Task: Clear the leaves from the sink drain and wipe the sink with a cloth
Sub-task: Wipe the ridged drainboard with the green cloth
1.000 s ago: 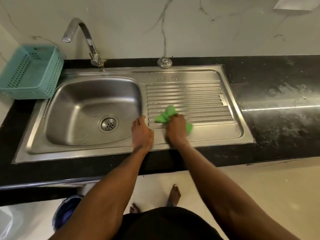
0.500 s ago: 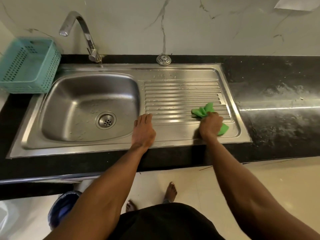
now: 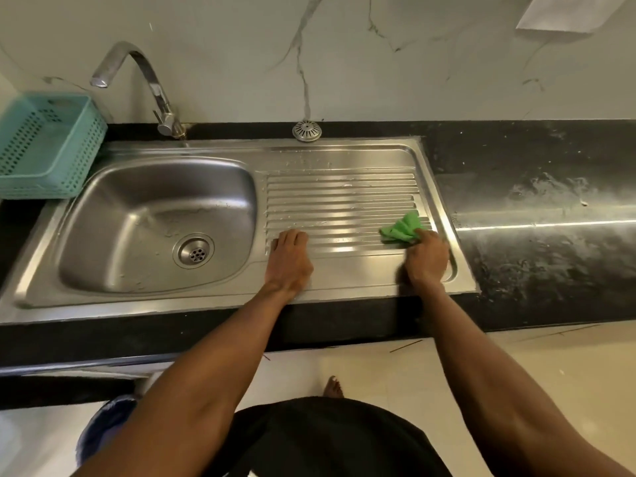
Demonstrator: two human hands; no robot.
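A steel sink (image 3: 155, 187) with a ribbed drainboard (image 3: 340, 197) is set in a black counter. Its round drain (image 3: 193, 251) shows no leaves. My right hand (image 3: 426, 259) grips a crumpled green cloth (image 3: 402, 229) and presses it on the right end of the drainboard. My left hand (image 3: 290, 259) rests flat, fingers straight, on the drainboard's near left part, just right of the basin. Water drops cling to the basin and the ribs.
A curved tap (image 3: 144, 84) stands behind the basin. A teal plastic basket (image 3: 44, 146) sits at the far left. A loose metal strainer cap (image 3: 307, 130) lies behind the drainboard. Black counter (image 3: 537, 215) stretches right. A blue bin (image 3: 103, 432) stands on the floor.
My right hand has swept the green cloth rightward along the drainboard's near ribs to its right end. The left hand has stayed flat in place.
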